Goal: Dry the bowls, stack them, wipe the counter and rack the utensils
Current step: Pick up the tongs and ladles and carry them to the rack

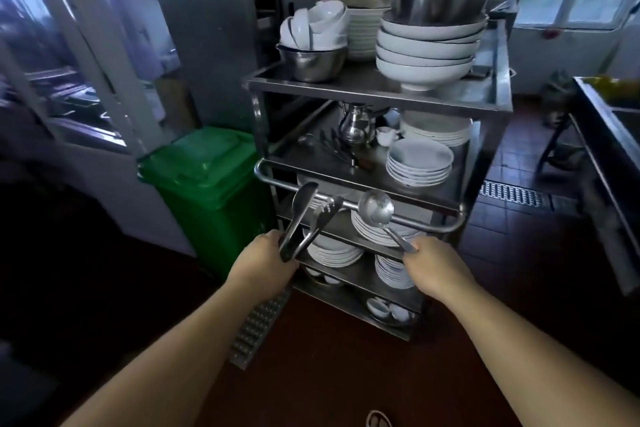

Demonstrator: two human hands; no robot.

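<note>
The left hand [263,258] has its grip closed round the handles of two metal utensils at once: a flat steel spatula [300,208] and a pair of tongs [320,218] with toothed tips, both slanting up and away toward the cart. The right hand [431,269] pinches the thin handle of a steel ladle [376,207], its round, shiny bowl raised against the push rail [277,182] of the steel cart [374,88]. All three utensils sit just in front of that rail, above the lower shelves; whether any touches it I cannot tell.

On the cart's top shelf stands a stack of wide white bowls [427,52] with a steel basin [438,5] nested on top, and beside it a smaller steel bowl [311,62] heaped with little white bowls [317,26]. The second shelf carries a shiny metal pot [356,126], a small white cup [385,135] and stacks of white plates [419,161]. More plates fill the shelves below.

A green lidded bin [207,180] stands just left of the cart. The floor is dark red tile [519,239] with a metal drain grate [258,326] near the cart's foot. A steel worktop [609,163] edges in on the right, and windows brighten both sides of the dim room.
</note>
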